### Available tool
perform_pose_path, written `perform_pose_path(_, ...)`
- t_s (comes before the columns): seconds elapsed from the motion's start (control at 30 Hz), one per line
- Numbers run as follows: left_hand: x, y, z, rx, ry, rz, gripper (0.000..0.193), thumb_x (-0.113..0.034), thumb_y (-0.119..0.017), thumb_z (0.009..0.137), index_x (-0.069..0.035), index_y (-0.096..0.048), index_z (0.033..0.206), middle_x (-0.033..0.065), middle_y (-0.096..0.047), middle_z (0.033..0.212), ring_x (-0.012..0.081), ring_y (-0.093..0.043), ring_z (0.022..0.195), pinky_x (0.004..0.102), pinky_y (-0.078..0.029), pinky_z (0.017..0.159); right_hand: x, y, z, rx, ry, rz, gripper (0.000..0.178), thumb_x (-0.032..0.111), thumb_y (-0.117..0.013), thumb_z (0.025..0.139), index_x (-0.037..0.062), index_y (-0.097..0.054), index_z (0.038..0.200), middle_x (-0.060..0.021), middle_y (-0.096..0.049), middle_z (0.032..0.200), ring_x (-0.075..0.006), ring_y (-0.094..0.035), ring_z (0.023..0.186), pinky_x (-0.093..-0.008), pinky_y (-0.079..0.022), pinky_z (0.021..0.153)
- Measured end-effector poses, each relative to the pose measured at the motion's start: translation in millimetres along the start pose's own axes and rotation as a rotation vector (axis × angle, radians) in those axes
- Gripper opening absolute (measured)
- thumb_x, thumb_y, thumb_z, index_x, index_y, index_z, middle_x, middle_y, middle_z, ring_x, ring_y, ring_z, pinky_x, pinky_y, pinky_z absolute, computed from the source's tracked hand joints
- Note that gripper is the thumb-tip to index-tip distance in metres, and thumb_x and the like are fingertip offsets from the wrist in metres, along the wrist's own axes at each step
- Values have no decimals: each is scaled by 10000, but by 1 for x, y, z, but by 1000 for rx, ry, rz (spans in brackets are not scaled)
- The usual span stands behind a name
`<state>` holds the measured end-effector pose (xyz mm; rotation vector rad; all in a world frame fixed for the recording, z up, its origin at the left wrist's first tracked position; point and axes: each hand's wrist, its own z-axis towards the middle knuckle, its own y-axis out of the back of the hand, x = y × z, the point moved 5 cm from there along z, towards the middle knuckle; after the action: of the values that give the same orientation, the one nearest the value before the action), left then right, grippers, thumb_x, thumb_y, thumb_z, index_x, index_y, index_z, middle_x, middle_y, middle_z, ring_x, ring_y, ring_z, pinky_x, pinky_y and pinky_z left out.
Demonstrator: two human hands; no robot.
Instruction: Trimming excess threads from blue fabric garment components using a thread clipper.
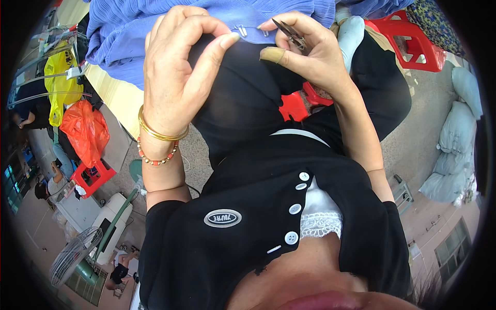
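A blue ribbed knit garment (116, 44) is spread at the top of the view, its lower edge reaching over my black-clad lap. My left hand (175, 67) pinches that edge between thumb and index finger. Just right of the pinch, small whitish loops (241, 31) show on the fabric, with another whitish piece (265, 33) farther right. Dark metal thread snips (291, 35) lie in my right hand (323, 54), their points toward the garment. The right index fingertip is at the garment's edge, and a tan cover wraps the thumb, which stands apart from the index finger.
A pale wooden tabletop (116, 101) lies under the garment at left. Red plastic stools (413, 44) stand at upper right and left, near orange (85, 126) and yellow bags (62, 77). A standing fan (77, 253) is lower left; stuffed white sacks (457, 126) line the right. People sit farther off.
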<state>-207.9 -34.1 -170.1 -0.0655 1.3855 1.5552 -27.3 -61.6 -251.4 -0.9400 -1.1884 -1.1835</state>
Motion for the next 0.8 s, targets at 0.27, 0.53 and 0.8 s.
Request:
perform_pose_path(0.27, -3, 48, -45, -156, -83, 1, 105, -26, -714, 784, -17, -654, 870, 101, -590, 922, 206, -574, 845, 293, -458, 749, 16, 3, -5, -15, 281, -298, 231, 18, -787, 743, 21, -695, 955, 11, -616, 756, -23, -444, 581, -186, -342, 502)
perform_pose_path(0.53, 23, 48, -93, -75, -2, 93, 126, -23, -709, 787, -20, -647, 897, 151, -625, 1072, 251, -596, 969, 316, -472, 839, 43, -21, -16, 142, 385, -439, 245, -24, -746, 656, 24, -690, 890, -49, -647, 727, -125, -554, 560, -240, -394, 494)
perform_pose_path(0.8, 33, 40, -101, -379, 161, -302, 201, -38, -736, 793, -19, -663, 980, 113, -647, 1038, 202, -602, 945, 298, -471, 814, 35, -21, -17, 132, 326, -408, 284, -71, -714, 639, -12, -669, 913, -90, -672, 805, -161, -632, 655, -237, -466, 570)
